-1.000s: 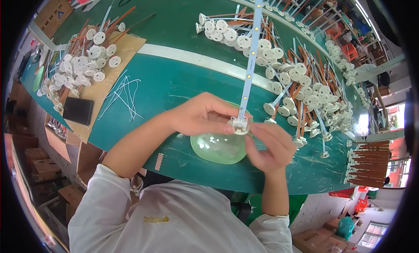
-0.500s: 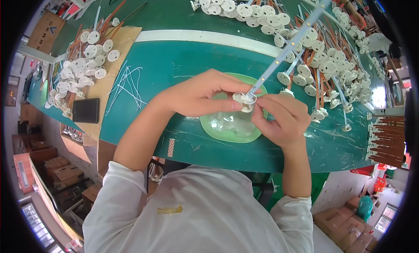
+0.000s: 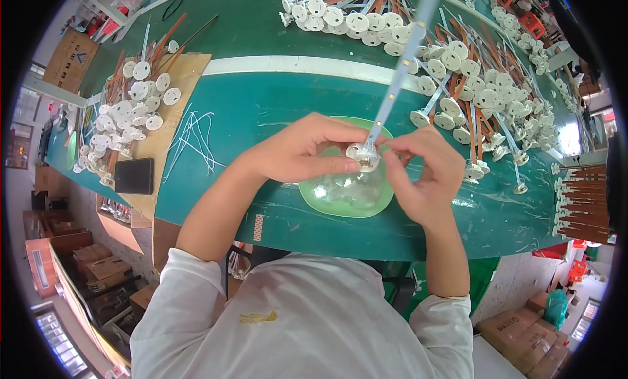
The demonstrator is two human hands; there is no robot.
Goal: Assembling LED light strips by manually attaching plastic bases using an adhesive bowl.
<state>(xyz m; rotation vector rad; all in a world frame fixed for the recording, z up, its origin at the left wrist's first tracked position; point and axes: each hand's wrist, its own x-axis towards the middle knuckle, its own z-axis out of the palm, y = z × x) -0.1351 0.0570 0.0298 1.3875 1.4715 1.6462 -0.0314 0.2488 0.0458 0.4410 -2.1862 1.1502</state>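
Observation:
My left hand grips a white round base between thumb and fingers. From that base a pale LED strip with small yellow chips rises, leaning away and to the right. Close to the base's right edge, my right hand holds thumb and forefinger in a pinch; anything between them is too small to make out. Beneath both hands sits a light green tray with clear plastic pieces in it, partly covered by the hands.
White round bases with strips lie heaped at the far right, along the back and at the left. White wires are scattered left of the tray, near a black phone on cardboard. Several brown strips line the right edge.
The LED strip has tipped more upright, its top shifting left. My right fingers have drawn slightly away from the base, which has turned a little in my left hand.

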